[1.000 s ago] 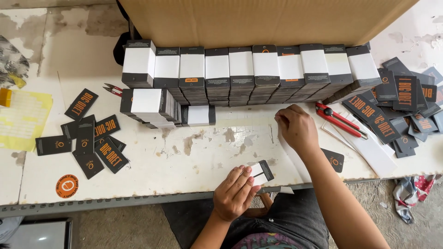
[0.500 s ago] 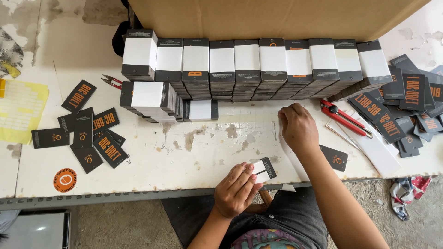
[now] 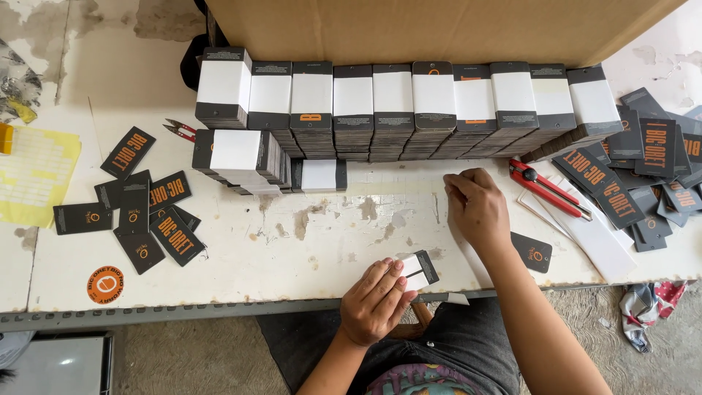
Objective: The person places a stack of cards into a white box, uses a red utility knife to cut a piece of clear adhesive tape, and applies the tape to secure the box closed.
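- A small bundle of black cards wrapped in a white band [image 3: 418,269] is pinned by the left hand [image 3: 376,300] at the near edge of the white worktable [image 3: 307,256]; the fingers are laid flat and close together over its near end, with the thumb tucked at the side; the far end of the bundle is left showing.
- The right hand [image 3: 477,208] is rested further back on the table, knuckles up and fingers curled loosely downward; whether anything is pinched beneath them cannot be told.
- A single black tag [image 3: 532,252] is seen just beside the right wrist; white paper strips [image 3: 596,245] are spread to its right, and a red utility knife [image 3: 548,189] is laid across them.
- A long row of banded card stacks [image 3: 395,110] is lined up against a brown cardboard box [image 3: 439,29] at the back; two more banded bundles [image 3: 238,157] are set in front of the row at its left end.
- Loose black tags [image 3: 150,212] are scattered to the left, with small red snips [image 3: 179,129] behind them and a yellow sheet [image 3: 33,175] at the far left; a heap of black tags [image 3: 651,168] is piled at the right.
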